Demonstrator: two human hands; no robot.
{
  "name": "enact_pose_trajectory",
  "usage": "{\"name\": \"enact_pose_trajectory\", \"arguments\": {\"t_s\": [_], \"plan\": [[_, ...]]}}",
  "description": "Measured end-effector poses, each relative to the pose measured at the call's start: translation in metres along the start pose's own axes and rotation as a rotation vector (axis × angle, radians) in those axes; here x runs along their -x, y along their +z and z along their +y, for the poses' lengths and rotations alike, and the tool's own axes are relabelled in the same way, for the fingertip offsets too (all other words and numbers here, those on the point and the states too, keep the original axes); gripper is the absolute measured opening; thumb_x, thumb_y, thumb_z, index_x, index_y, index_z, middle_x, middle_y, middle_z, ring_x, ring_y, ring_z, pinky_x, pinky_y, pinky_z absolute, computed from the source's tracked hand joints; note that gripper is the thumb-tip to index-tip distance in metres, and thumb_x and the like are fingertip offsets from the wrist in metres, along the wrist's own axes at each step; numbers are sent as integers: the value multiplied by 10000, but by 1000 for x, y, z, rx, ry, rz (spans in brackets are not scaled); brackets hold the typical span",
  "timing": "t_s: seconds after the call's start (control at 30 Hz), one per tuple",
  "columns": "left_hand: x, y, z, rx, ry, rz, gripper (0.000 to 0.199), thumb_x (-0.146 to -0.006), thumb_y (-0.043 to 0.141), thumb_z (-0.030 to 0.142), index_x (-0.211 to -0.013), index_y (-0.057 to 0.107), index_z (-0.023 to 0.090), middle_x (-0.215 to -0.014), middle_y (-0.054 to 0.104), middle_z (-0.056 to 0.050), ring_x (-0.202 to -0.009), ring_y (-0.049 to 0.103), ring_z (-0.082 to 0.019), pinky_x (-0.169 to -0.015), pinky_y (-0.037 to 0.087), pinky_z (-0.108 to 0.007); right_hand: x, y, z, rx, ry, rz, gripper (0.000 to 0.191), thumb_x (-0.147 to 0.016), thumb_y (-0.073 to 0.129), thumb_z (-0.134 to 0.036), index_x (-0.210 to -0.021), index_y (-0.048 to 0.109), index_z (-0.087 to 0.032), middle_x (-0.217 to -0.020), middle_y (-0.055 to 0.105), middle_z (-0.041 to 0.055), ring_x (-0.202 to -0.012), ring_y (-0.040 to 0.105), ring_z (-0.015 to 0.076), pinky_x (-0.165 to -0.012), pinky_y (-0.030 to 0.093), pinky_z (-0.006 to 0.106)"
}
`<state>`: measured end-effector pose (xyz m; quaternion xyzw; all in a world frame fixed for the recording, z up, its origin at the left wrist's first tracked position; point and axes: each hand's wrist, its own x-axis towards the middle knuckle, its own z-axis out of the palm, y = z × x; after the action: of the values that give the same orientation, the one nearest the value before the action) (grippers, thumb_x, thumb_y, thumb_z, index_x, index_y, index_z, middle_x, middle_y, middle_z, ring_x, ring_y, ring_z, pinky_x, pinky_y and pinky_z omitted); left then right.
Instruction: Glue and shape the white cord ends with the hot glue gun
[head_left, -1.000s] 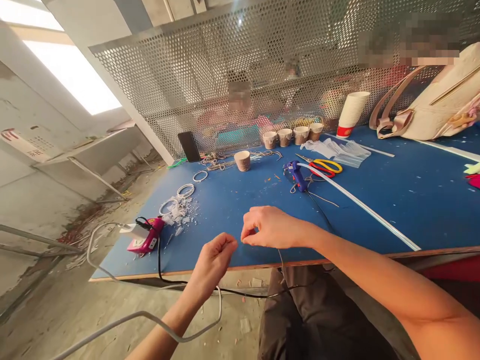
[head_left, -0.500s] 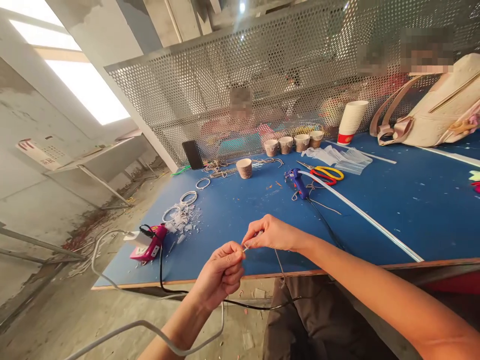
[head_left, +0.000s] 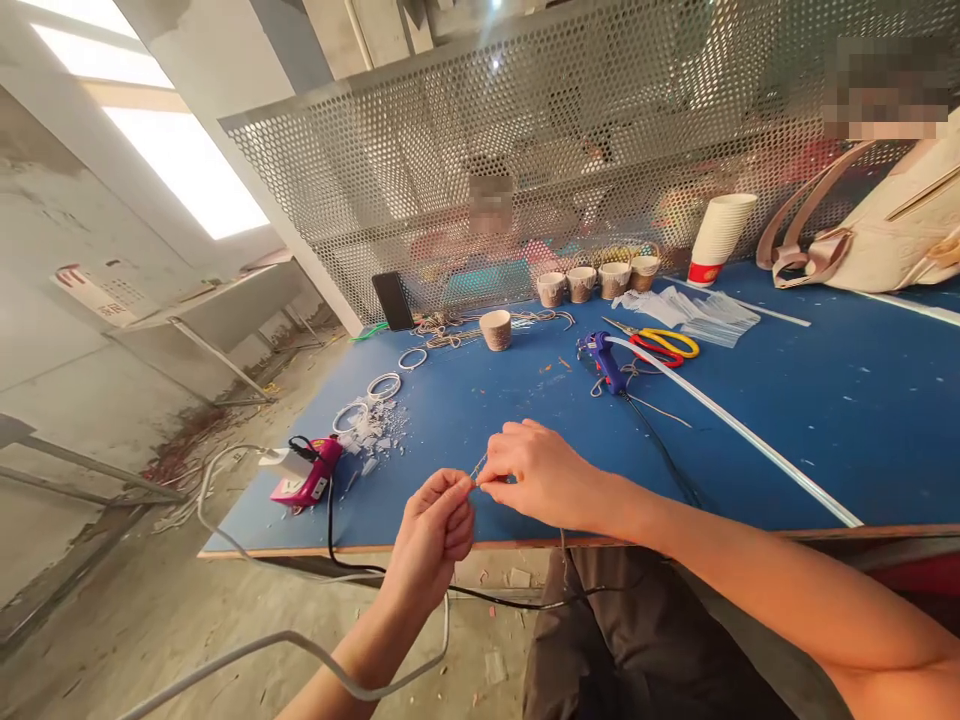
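Note:
Above the table's front edge, my left hand (head_left: pixel 439 520) and my right hand (head_left: pixel 536 475) meet fingertip to fingertip. Both are closed in a pinch on a thin cord (head_left: pixel 480 465), which shows as a short twisted bit between the fingers. Its other end hangs below my right wrist towards my lap. Beyond the hands stands a small cup wrapped in brown cord (head_left: pixel 496 332). A blue glue gun (head_left: pixel 610 370) with a long clear glue stick lies to the right, beside scissors with red and yellow handles (head_left: pixel 671 347).
Several wrapped cups (head_left: pixel 582 285) line the mesh screen (head_left: pixel 420 180), near stacked paper cups (head_left: pixel 721 240), clear plastic strips (head_left: pixel 712 318) and a bag (head_left: pixel 885 245). Leftwards are a phone (head_left: pixel 393 301), loose cords (head_left: pixel 446 330), white rings (head_left: pixel 384 387), white flakes and a pink power strip (head_left: pixel 319 475).
My right hand has turned, its fingers now curled more around the cord beside my left fingertips. Both hands have shifted slightly left in view. The whole scene has moved a little with my head.

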<state>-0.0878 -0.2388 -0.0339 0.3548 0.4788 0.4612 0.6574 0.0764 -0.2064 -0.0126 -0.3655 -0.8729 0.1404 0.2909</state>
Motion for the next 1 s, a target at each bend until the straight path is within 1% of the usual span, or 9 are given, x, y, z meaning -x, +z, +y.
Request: {"name": "enact_pose_trajectory", "arguments": {"t_s": [0.07,0.17,0.3,0.4,0.5,0.67,0.8,0.9,1.0], "plan": [[-2,-2,-2,98,1,-41,271,-691,718,329,-694,492,180,-453,249,123,-369,134,-12,-337,124,-108,5,8,0,-63,43,95,146,-786,621,-138,-707,729,-196,-689,657,21,-684,502,156,-674,350,303],[-5,-5,-6,191,-51,-129,268,-684,729,322,-704,499,185,-445,232,126,-369,94,-16,-313,126,-101,9,17,6,-357,185,139,126,-756,637,-134,-703,726,-206,-691,660,5,-692,536,149,-687,386,288],[-5,-8,-8,205,-108,-247,261,-682,732,328,-709,516,184,-440,207,129,-376,59,-17,-302,122,-95,5,19,16,-787,382,28,88,-705,644,-168,-660,720,-176,-664,649,-6,-641,553,132,-609,399,252],[-3,-10,-7,172,-162,-300,271,-666,747,328,-697,524,177,-443,206,130,-375,61,-11,-302,112,-95,1,14,22,-921,445,-75,59,-648,679,-207,-649,721,-165,-614,638,-24,-597,525,115,-589,389,243],[-2,-13,-5,114,-218,-344,285,-654,758,335,-679,526,170,-439,198,131,-371,79,-7,-312,99,-100,-3,6,28,-973,435,-212,75,-613,704,-224,-654,721,-162,-607,646,-30,-594,530,107,-616,407,240],[-1,-16,0,-14,-279,-367,305,-652,754,347,-654,506,170,-438,187,133,-367,102,-6,-328,79,-115,-10,-7,38,-907,376,-415,110,-619,711,-238,-696,727,-162,-646,663,-21,-622,553,109,-629,424,231],[2,-11,1,-156,-222,-287,301,-665,734,355,-646,496,173,-420,202,135,-360,107,-8,-327,90,-128,-16,-16,34,-681,232,-496,90,-671,671,-210,-721,735,-171,-699,671,-9,-679,565,124,-629,421,229],[3,-6,-2,-219,-113,-169,307,-682,715,378,-640,492,172,-409,231,129,-359,134,-11,-328,106,-129,-15,-18,20,-399,117,-419,113,-717,626,-148,-705,733,-182,-694,664,-5,-677,554,130,-630,396,245],[3,-2,-6,-124,-38,-53,307,-686,715,374,-658,482,175,-428,227,131,-372,134,-10,-340,103,-121,-8,-11,5,-83,38,-181,155,-741,620,-100,-656,715,-188,-663,649,-1,-683,519,143,-665,349,281]]}}
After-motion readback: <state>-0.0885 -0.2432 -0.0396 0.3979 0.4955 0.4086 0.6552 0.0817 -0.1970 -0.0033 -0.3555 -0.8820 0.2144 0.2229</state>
